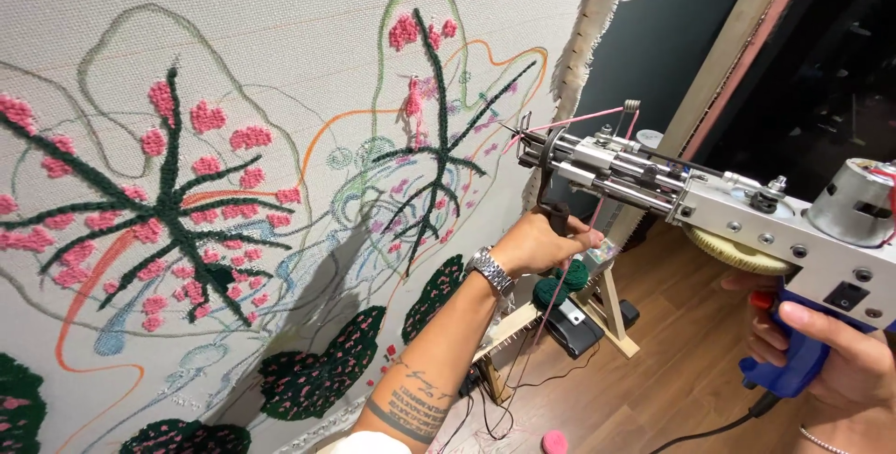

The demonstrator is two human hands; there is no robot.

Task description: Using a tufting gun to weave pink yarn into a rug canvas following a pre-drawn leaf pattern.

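Tufting gun (709, 197) | right hand (831, 351) closed around blue grip | left hand (541, 244) clasps front handle, steadying needle beside cloth (280, 34)

Single head view, close range: faces forward-left along the upright cloth (280, 62), tilted down toward the floor (672, 370).

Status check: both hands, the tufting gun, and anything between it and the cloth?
Left hand grips front handle. Right hand holds blue grip of tufting gun. Needle just off backing cloth; pink yarn threaded. Nothing between.
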